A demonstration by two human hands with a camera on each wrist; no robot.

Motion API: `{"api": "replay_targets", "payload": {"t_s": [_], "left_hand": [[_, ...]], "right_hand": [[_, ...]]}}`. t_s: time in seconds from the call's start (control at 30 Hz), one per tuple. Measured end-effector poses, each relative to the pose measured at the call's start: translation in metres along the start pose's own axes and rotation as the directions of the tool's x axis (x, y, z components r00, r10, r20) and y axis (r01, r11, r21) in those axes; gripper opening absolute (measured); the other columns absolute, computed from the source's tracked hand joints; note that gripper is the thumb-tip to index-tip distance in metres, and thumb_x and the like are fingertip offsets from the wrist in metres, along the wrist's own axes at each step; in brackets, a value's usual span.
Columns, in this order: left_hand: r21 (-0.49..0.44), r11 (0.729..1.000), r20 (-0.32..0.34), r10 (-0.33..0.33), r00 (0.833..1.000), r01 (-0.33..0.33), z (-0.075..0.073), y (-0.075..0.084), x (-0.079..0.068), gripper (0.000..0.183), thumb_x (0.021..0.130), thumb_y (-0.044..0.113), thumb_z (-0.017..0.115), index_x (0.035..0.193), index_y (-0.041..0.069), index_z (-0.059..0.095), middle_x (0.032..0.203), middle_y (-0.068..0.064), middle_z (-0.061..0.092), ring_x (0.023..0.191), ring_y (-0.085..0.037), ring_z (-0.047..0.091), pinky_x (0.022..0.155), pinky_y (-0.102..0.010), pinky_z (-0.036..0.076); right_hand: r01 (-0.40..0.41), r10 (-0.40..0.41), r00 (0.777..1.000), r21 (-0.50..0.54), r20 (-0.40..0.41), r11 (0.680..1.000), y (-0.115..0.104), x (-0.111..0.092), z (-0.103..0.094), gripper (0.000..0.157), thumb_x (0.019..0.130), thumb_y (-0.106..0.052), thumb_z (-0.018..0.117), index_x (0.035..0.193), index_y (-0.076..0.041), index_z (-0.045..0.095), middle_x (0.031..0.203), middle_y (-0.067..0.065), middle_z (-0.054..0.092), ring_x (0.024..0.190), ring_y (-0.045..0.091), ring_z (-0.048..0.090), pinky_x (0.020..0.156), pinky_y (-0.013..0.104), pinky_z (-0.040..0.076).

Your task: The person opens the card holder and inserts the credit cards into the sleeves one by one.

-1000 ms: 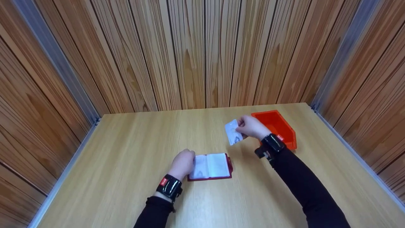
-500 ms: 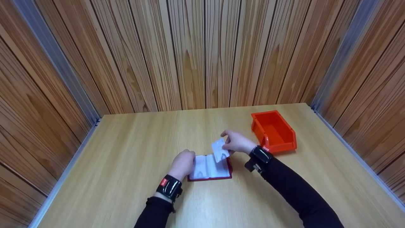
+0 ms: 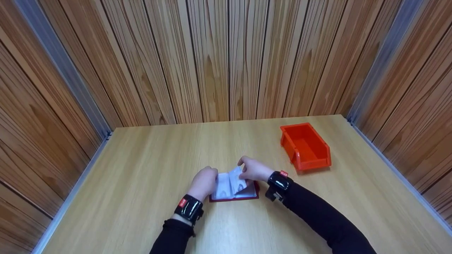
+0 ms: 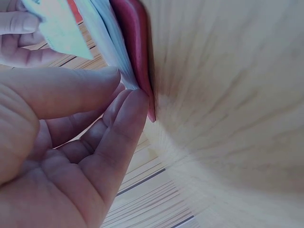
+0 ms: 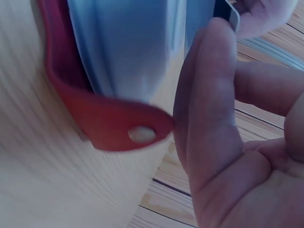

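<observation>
A red card holder (image 3: 235, 199) lies open on the table, its clear plastic sleeves spread out. My left hand (image 3: 204, 181) pinches its left edge, thumb over the sleeves and fingers at the cover in the left wrist view. Between thumb and fingers, my right hand (image 3: 256, 170) holds a white card (image 3: 237, 180) tilted over the right-hand sleeves. The card's lower end overlaps the middle of the holder. In the right wrist view, the holder's red strap (image 5: 114, 123) with a metal snap sticks out beside my right fingers (image 5: 211, 95).
An orange plastic bin (image 3: 312, 164) stands at the back right of the wooden table (image 3: 159, 155). Wood-plank walls (image 3: 219, 63) enclose the table at the back and both sides.
My right hand has brought the card left and toward me, from beside the orange bin to over the card holder. My left hand has stayed at the holder's left edge.
</observation>
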State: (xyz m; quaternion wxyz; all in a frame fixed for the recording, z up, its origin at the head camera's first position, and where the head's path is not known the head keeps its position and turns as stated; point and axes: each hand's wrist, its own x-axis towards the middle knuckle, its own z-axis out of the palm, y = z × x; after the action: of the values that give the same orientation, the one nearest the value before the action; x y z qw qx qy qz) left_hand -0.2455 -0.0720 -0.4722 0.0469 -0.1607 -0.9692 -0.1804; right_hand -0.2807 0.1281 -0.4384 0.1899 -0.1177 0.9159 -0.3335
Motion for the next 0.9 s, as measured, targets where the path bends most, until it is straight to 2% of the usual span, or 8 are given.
{"api": "replay_targets", "payload": {"t_s": [0.13, 0.27, 0.53, 0.77, 0.9], "left_hand": [[-0.007, 1.0, 0.015, -0.01, 1.0, 0.01, -0.0003, 0.0002, 0.0003, 0.006, 0.082, -0.003, 0.066, 0.08, 0.001, 0.063, 0.076, -0.007, 0.053, 0.074, -0.024, 0.055, 0.07, -0.041, 0.049], [-0.004, 1.0, -0.007, 0.008, 1.0, -0.008, 0.0003, -0.0007, 0.0, 0.007, 0.081, -0.003, 0.066, 0.078, 0.001, 0.061, 0.074, -0.008, 0.053, 0.072, -0.025, 0.056, 0.069, -0.042, 0.049], [0.002, 0.999, -0.023, 0.032, 0.999, -0.032, 0.0004, -0.002, -0.0008, 0.007, 0.08, -0.003, 0.066, 0.077, 0.001, 0.061, 0.073, -0.008, 0.053, 0.071, -0.026, 0.056, 0.068, -0.043, 0.049], [-0.011, 1.0, -0.001, 0.018, 1.0, -0.018, -0.0013, -0.0016, -0.001, 0.004, 0.084, -0.001, 0.067, 0.082, 0.0, 0.064, 0.075, -0.008, 0.055, 0.074, -0.026, 0.057, 0.07, -0.042, 0.049], [-0.015, 1.0, 0.002, 0.019, 1.0, -0.019, -0.0013, -0.0016, -0.0014, 0.003, 0.083, -0.002, 0.066, 0.083, -0.001, 0.064, 0.075, -0.008, 0.055, 0.074, -0.026, 0.057, 0.07, -0.042, 0.049]], "right_hand": [[0.001, -0.001, 1.0, -0.015, 0.002, 1.0, 0.001, 0.0015, 0.0052, 0.042, 0.089, -0.008, 0.071, 0.127, -0.003, 0.053, 0.092, 0.009, 0.057, 0.066, 0.019, 0.061, 0.056, 0.028, 0.051], [0.007, -0.007, 1.0, -0.011, -0.005, 1.0, 0.0018, 0.0022, 0.0069, 0.041, 0.089, -0.007, 0.071, 0.126, -0.002, 0.053, 0.092, 0.01, 0.057, 0.065, 0.019, 0.061, 0.055, 0.027, 0.051], [0.005, -0.005, 1.0, -0.047, 0.001, 0.999, 0.0031, 0.0016, 0.0071, 0.041, 0.089, -0.008, 0.071, 0.126, -0.004, 0.054, 0.093, 0.009, 0.057, 0.068, 0.019, 0.061, 0.057, 0.029, 0.052], [0.023, -0.023, 1.0, -0.061, 0.002, 0.998, 0.0037, 0.0012, 0.0072, 0.04, 0.089, -0.008, 0.071, 0.125, -0.005, 0.055, 0.092, 0.008, 0.058, 0.069, 0.02, 0.061, 0.057, 0.029, 0.052], [0.025, -0.025, 1.0, -0.059, -0.006, 0.998, 0.0041, 0.0011, 0.0085, 0.04, 0.089, -0.009, 0.071, 0.125, -0.005, 0.055, 0.092, 0.008, 0.057, 0.068, 0.02, 0.061, 0.057, 0.03, 0.052]]}}
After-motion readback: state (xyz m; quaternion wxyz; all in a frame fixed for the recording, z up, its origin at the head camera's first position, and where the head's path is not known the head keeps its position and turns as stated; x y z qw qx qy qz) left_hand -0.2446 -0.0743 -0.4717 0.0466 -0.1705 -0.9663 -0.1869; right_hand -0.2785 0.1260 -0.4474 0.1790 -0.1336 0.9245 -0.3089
